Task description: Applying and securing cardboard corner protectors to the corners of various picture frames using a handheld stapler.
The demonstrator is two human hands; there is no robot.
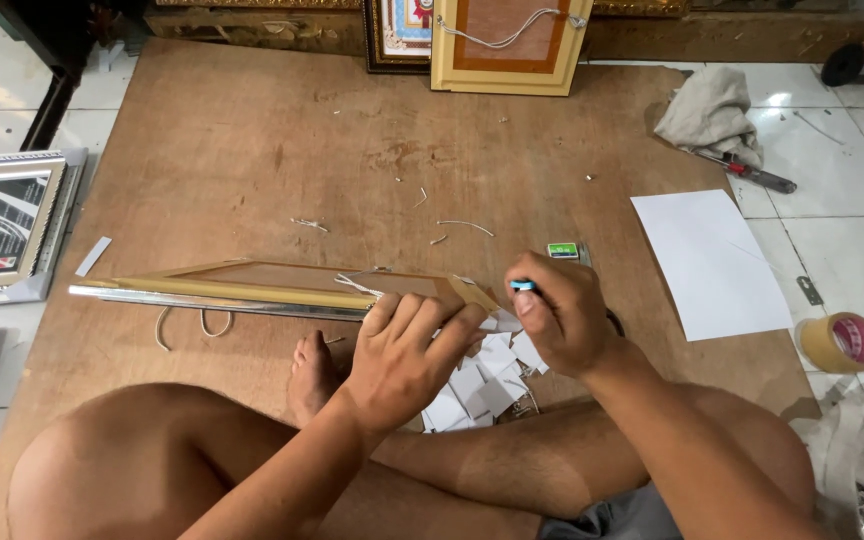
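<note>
A picture frame (252, 285) with a gold edge and brown backing stands on its long edge on the plywood board (252, 150), tilted toward me. My left hand (402, 350) presses on the frame's right end, fingers laid over its top edge. My right hand (562, 315) is closed around a small tool with a light blue tip (523, 286), held at the frame's right corner. White cord (187, 325) hangs from the frame's back. A pile of small white paper pieces (482, 385) lies under my hands.
My crossed legs and foot (312, 375) sit at the board's near edge. A white sheet (712, 260), tape roll (842, 342), grey cloth (712, 115) and cutter (752, 176) lie to the right. Frames lean at the far edge (507, 45); a silver frame (7, 225) lies left.
</note>
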